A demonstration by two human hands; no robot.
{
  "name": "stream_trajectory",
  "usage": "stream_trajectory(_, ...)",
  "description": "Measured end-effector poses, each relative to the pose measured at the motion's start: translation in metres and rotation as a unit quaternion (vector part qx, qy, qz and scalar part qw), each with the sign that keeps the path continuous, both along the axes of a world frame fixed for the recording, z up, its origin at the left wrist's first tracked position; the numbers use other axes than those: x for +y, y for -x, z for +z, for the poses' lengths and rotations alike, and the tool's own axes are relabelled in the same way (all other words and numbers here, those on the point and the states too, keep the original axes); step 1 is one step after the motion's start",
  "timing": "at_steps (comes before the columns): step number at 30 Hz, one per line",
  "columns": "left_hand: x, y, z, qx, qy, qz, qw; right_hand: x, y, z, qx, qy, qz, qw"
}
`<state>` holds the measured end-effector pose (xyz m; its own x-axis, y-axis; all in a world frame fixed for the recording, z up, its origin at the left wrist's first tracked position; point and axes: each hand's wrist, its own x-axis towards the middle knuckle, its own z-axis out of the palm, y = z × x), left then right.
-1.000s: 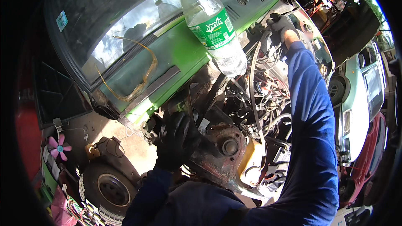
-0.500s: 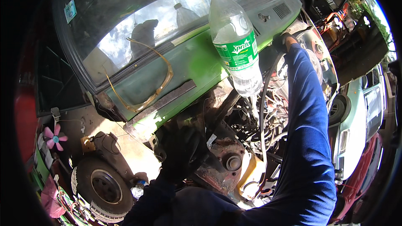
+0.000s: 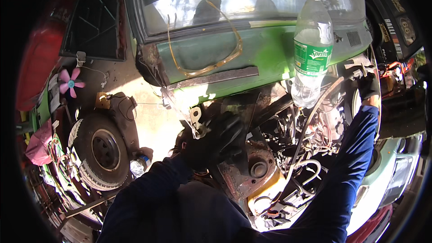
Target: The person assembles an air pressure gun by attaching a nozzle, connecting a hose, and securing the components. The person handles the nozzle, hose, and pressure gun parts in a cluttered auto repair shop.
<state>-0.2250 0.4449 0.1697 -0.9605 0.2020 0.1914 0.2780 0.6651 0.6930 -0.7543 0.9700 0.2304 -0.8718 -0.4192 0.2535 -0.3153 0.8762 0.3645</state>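
At the front of the green car (image 3: 274,56), the left hand (image 3: 222,137) is in dark shade and the right hand (image 3: 369,85) looks small and dim; I can't tell if either grips anything. Between them are messy engine parts (image 3: 329,123) and a bent white hose (image 3: 310,162).

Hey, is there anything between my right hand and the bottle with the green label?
In this view, the upper end of a brownish hose shows between your right hand and the bottle. I can't tell whether it blocks the way.
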Motion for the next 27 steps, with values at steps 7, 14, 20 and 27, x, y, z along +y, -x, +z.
stream_trajectory(7,0.013,-0.004,-0.048,-0.018,-0.229,-0.001,0.973,-0.009,-0.209,0.090,0.107,0.259,0.095,0.955)
stream_trajectory(14,0.018,-0.011,-0.044,0.213,0.045,0.133,0.967,-0.065,-0.433,0.121,0.055,0.367,0.163,0.914)
stream_trajectory(20,0.004,-0.021,-0.032,0.205,0.065,0.086,0.973,-0.154,-0.587,0.145,0.042,0.542,0.027,0.839)
stream_trajectory(27,-0.061,-0.153,-0.079,0.189,-0.187,-0.019,0.964,-0.296,-0.697,0.188,-0.003,0.310,0.172,0.935)
